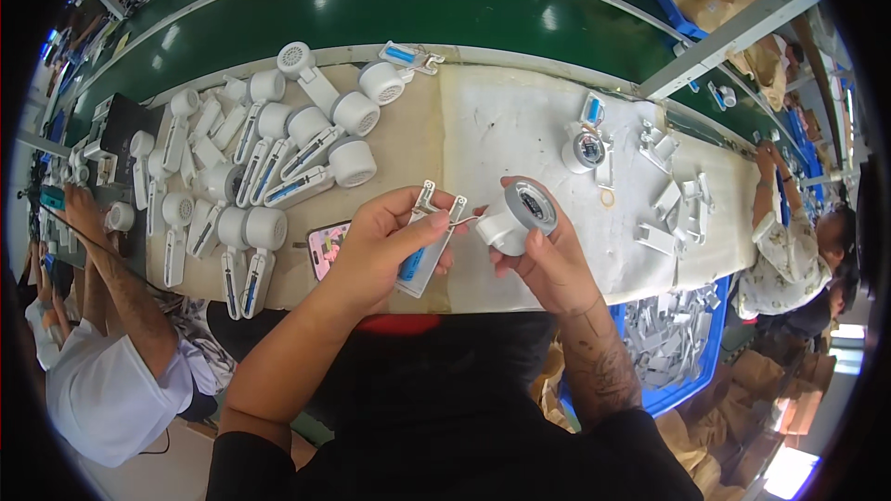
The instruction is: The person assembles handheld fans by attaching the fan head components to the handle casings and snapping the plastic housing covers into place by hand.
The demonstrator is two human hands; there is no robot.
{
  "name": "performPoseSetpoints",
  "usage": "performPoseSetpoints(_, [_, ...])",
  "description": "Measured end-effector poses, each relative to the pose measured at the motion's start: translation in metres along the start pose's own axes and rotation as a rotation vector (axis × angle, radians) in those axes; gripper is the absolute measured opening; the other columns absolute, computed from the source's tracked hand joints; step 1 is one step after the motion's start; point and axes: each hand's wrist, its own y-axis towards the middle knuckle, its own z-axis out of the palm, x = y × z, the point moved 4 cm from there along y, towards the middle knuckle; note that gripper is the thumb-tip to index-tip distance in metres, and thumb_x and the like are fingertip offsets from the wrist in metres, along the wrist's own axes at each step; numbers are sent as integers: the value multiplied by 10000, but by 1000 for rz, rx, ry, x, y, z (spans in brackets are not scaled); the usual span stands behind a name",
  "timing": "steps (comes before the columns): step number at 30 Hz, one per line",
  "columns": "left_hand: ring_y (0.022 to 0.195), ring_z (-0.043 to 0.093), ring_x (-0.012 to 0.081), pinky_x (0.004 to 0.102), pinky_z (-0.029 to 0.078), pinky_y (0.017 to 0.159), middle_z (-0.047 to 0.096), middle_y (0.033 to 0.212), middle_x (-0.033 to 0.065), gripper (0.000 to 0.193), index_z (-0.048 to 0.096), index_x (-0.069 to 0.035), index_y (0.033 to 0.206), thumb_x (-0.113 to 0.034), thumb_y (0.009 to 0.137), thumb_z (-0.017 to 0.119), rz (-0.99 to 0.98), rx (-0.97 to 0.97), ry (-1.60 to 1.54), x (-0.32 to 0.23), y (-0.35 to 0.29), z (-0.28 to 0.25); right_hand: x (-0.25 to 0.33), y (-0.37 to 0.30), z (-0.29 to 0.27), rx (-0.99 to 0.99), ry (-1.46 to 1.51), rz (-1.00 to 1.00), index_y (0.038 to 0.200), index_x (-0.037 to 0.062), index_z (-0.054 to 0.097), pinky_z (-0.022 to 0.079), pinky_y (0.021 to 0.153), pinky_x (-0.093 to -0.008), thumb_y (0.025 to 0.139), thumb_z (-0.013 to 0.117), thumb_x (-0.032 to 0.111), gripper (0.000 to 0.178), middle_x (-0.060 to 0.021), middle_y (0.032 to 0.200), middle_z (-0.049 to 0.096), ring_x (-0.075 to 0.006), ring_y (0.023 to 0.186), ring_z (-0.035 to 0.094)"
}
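Observation:
My left hand [382, 246] is closed around a white handle shell [429, 264], its thumb pressed over the open side. A blue cylindrical battery [411, 264] lies inside that shell. In my right hand [557, 264] is a round white fan head [509, 227] with a grey rim, tilted so that its open face with dark inner parts shows. Thin wires [464, 220] run between the handle shell and the fan head. Both pieces are held above the near edge of the table, a short gap apart.
Several white handheld fans [302, 121] crowd the table's left side. A phone [327, 249] lies beside my left hand. To the right are an open fan [587, 150] and loose white shells [682, 209]. A blue bin [710, 343] holds small parts. Co-workers sit on both sides.

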Motion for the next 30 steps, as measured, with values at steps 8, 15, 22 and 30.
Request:
performPoseSetpoints(8, [839, 716, 230, 330, 593, 777, 691, 1076, 168, 291, 568, 13, 1202, -99, 936, 594, 3, 25, -177, -21, -9, 4, 36, 3, 22, 126, -679, -266, 1509, 86, 274, 461, 977, -294, 697, 843, -62, 1002, -35, 1207, 530, -122, 1149, 535])
performPoseSetpoints(15, [865, 721, 238, 324, 584, 828, 693, 1080, 178, 326, 577, 37, 1239, -105, 945, 577, -5, 15, -114, -19, -10, 9, 34, 18, 8, 21, -522, -334, 1447, -40, 343, 464, 997, -373, 840, 707, 434, 851, -155, 1251, 611, -257, 1149, 605])
performPoseSetpoints(22, [871, 720, 241, 329, 579, 829, 699, 1076, 172, 326, 574, 42, 1232, -100, 939, 599, -40, 28, -346, -22, -11, 7, 10, 20, 16, 240, -203, -120, 1459, 55, 303, 578, 743, -338, 908, 720, 343, 748, -106, 1159, 601, -200, 962, 652])
performPoseSetpoints(30, [971, 703, 212, 292, 541, 866, 694, 1150, 176, 354, 599, 73, 1243, -37, 915, 671, 32, 39, 80, -26, -16, 11, 69, 30, 32, 259, -515, -422, 1334, 14, 461, 452, 981, -322, 762, 855, 107, 701, -73, 1183, 611, -165, 1120, 576])
